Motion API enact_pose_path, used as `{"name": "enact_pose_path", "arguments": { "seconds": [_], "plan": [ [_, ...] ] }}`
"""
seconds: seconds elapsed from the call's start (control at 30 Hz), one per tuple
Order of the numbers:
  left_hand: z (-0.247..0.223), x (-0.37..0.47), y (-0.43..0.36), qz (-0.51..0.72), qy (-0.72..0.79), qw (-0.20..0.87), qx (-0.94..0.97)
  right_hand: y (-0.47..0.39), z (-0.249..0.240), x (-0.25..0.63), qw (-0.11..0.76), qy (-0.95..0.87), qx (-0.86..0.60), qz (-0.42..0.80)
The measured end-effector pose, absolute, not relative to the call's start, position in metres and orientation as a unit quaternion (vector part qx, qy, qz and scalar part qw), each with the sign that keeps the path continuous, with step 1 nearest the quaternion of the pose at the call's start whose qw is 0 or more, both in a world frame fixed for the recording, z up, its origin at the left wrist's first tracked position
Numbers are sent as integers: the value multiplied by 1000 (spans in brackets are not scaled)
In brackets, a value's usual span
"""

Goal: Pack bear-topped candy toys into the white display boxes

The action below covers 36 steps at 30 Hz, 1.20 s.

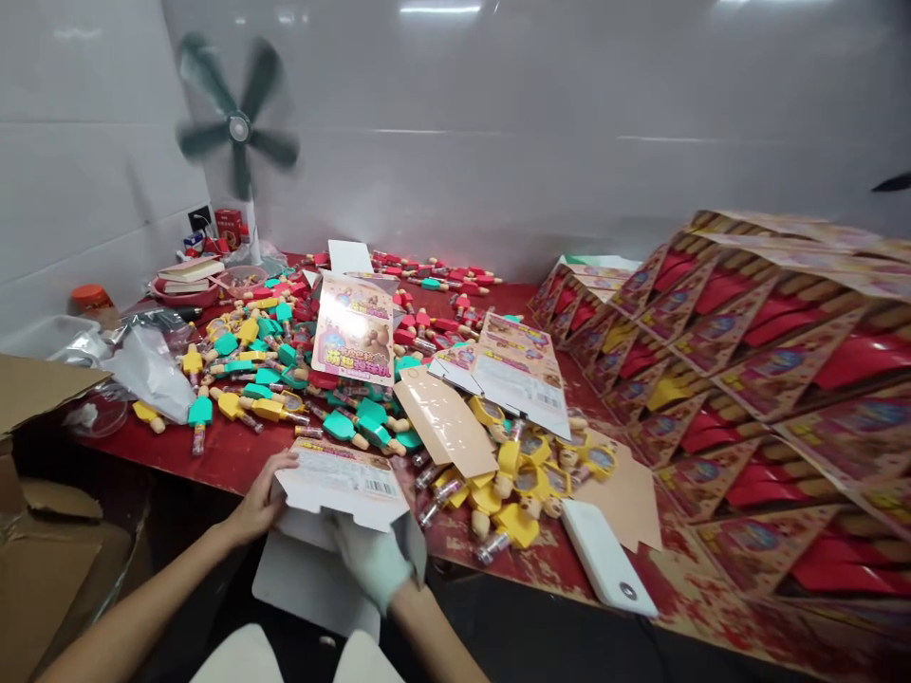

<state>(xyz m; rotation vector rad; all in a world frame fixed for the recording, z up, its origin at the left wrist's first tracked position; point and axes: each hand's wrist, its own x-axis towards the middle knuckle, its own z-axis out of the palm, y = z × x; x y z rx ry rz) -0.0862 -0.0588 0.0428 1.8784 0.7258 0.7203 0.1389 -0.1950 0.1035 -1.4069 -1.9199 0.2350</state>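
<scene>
My left hand [260, 501], bare, grips the left edge of a partly folded printed cardboard display box [348, 479] at the table's front edge. The box has a barcode on its printed panel, and a white flap [306, 583] hangs below it. My right hand [374, 560], in a white glove, reaches into the box from below; its fingers are hidden behind the cardboard. Just beyond the box lie green toys [370, 422] with clear tubes and tan knobs. To the right is a pile of similar yellow toys [530, 474].
Flat printed cartons [523, 365] lie among the toys, and one printed card [354, 327] leans upright. A white power bank [608, 560] rests near the front edge. Filled display boxes [769, 379] are stacked at right. A fan [240, 128] spins at back left; an open brown carton [57, 560] stands at left.
</scene>
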Motion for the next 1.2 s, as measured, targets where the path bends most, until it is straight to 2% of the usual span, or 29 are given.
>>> {"name": "enact_pose_path", "arguments": {
  "seconds": [0.07,0.17,0.2,0.33,0.4,0.47,0.57,0.67,0.8,0.93,1.07,1.2],
  "plan": [
    [48,-77,-55,362,328,491,721,-219,101,146,440,-733,-517,40],
    [67,-69,-47,363,363,521,682,-236,90,176,584,-596,-544,-84],
    [72,-67,-44,351,366,530,680,-234,84,188,591,-576,-560,-72],
    [81,-66,-39,351,364,541,672,-208,59,216,534,-600,-562,194],
    [77,-65,-41,376,362,533,666,-201,49,213,522,-605,-545,255],
    [70,-62,-47,387,356,518,675,-201,40,203,527,-615,-540,230],
    [54,-57,-61,394,352,481,700,-205,21,187,580,-582,-556,125],
    [41,-62,-70,341,322,512,720,-206,-1,178,606,-560,-562,62],
    [41,-79,-63,271,256,552,746,-207,-16,182,585,-579,-566,43],
    [57,-81,-57,211,251,583,744,-209,-16,194,541,-618,-568,51],
    [65,-69,-69,219,324,483,783,-220,-2,205,434,-649,-621,72],
    [55,-61,-83,279,327,404,808,-228,25,215,310,-705,-610,185]
  ]
}}
